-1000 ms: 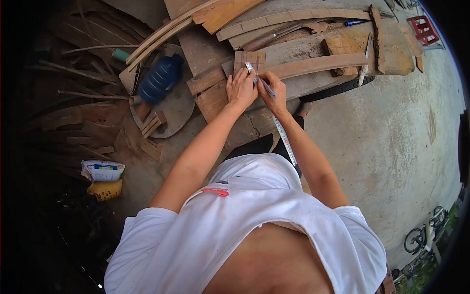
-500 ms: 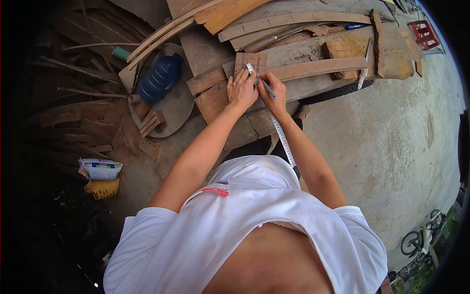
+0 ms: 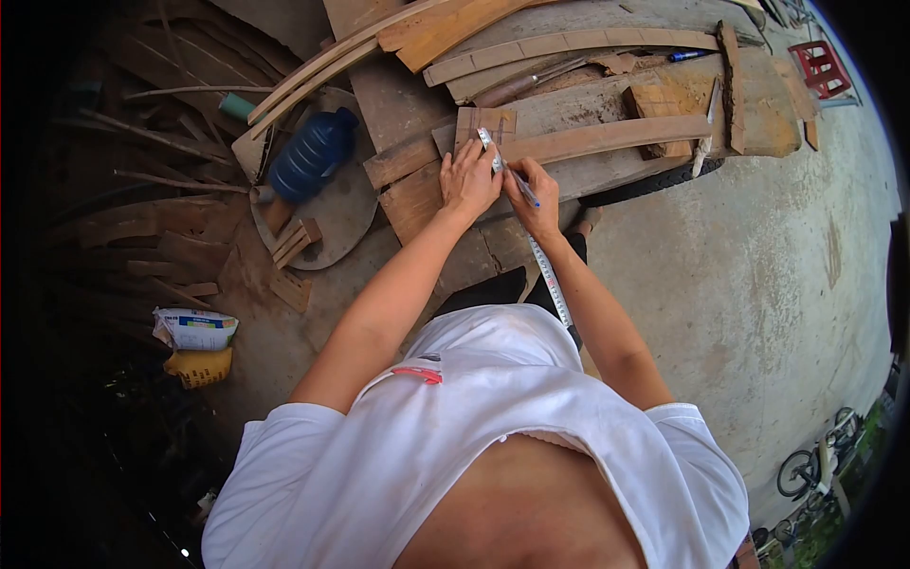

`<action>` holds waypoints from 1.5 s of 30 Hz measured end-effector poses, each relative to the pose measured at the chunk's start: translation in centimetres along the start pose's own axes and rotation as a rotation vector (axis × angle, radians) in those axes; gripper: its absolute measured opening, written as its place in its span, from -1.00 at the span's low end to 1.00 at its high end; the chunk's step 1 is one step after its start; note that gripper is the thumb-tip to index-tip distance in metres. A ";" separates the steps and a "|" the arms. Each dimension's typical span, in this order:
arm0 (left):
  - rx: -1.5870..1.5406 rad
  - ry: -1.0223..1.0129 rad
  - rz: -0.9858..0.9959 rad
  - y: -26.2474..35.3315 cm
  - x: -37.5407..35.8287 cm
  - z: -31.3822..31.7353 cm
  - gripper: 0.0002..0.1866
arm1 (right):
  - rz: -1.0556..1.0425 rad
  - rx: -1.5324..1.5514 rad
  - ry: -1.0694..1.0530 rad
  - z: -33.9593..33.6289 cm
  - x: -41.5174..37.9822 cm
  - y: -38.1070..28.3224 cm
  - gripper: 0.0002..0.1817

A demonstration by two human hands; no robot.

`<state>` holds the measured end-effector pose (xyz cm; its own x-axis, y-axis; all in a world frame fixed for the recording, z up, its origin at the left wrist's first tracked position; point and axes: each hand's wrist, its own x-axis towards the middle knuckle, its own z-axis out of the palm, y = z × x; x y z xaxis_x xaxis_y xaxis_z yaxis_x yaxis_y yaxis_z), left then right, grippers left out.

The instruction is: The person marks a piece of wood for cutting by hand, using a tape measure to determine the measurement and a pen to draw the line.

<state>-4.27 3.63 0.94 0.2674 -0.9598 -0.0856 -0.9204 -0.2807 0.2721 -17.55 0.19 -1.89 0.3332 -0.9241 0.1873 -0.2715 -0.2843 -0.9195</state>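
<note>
In the head view, my left hand point(image 3: 468, 180) presses on a small wooden block point(image 3: 501, 121) with drawn lines, its fingers holding the end of a tape measure point(image 3: 551, 280) against the wood. The metal blade passes between my hands and hangs down towards my lap. My right hand point(image 3: 536, 207) is closed round a blue pen point(image 3: 524, 189), just right of my left hand. The pen's tip is hard to make out beside the blade. A curved wooden strip point(image 3: 611, 136) runs rightwards from the block along the bench.
Another curved strip with marks point(image 3: 569, 41), a wooden-handled tool point(image 3: 507, 90), a blue marker point(image 3: 688, 56) and a saw-like blade point(image 3: 707, 128) lie on the timber bench point(image 3: 578, 100). A blue water jug point(image 3: 313, 156) and scrap wood point(image 3: 161, 228) are at left. A red chair point(image 3: 821, 68) stands far right.
My right hand has shifted slightly down and right with the pen, away from my left hand. More of the tape measure shows between the hands. My left hand has barely moved.
</note>
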 end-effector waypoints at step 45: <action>-0.008 -0.023 -0.035 0.3 -0.2 -0.3 -0.46 | 0.092 0.051 -0.041 0.1 2.6 -0.2 -0.84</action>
<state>-4.53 3.68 1.38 0.2924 -0.9490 -0.1176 -0.9084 -0.3141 0.2759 -16.54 -2.13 -1.26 0.3460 -0.9341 0.0878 -0.2569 -0.1843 -0.9487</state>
